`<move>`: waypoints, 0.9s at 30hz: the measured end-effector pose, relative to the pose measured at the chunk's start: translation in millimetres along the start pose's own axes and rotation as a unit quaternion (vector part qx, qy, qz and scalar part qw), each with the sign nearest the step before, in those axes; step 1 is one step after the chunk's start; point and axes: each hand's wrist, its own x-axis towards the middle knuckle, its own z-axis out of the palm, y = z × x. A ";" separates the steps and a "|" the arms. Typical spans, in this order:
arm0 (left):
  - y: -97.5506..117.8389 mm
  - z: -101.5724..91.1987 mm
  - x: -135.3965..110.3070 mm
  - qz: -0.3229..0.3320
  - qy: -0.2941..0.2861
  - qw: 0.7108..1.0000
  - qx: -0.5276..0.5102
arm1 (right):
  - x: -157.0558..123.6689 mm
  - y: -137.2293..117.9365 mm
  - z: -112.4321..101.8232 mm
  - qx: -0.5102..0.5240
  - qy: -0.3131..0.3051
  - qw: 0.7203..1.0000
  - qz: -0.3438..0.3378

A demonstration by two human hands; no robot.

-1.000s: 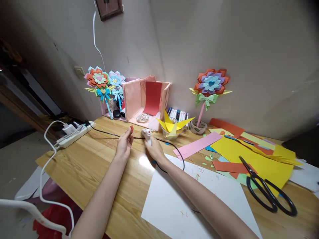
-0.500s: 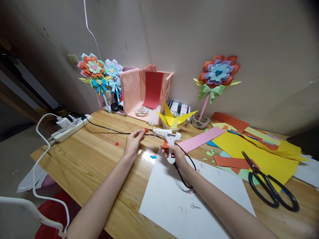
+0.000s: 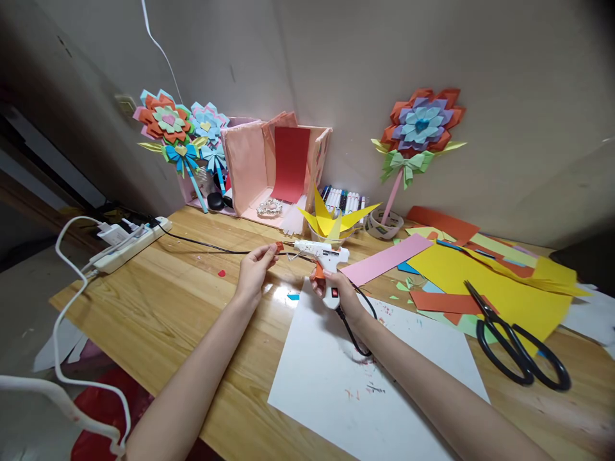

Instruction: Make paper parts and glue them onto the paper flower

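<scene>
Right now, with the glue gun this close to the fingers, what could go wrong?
1. The glue gun in the right hand points its nozzle at the orange scrap pinched by the left hand; hot glue may burn that hand.
2. Its cord loops over the white sheet and might snag or drag it.

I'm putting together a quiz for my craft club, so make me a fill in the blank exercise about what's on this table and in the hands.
The right hand grips a glue gun whose body is ____.
The left hand pinches a small orange paper piece above the ____ table.
The scissors, right of the white sheet, have ____ handles.
Missing words: white; wooden; black.
</scene>
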 end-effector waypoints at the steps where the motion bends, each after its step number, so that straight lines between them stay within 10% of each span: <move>1: 0.4 0.1 -0.3 -0.003 -0.001 1.000 -0.001 | -0.1 -0.9 0.5 -0.002 -0.002 1.000 0.000; 27: 9.0 5.3 -7.1 -0.194 -0.128 0.941 -0.247 | -4.6 -3.1 2.4 -0.029 -0.035 0.998 -0.036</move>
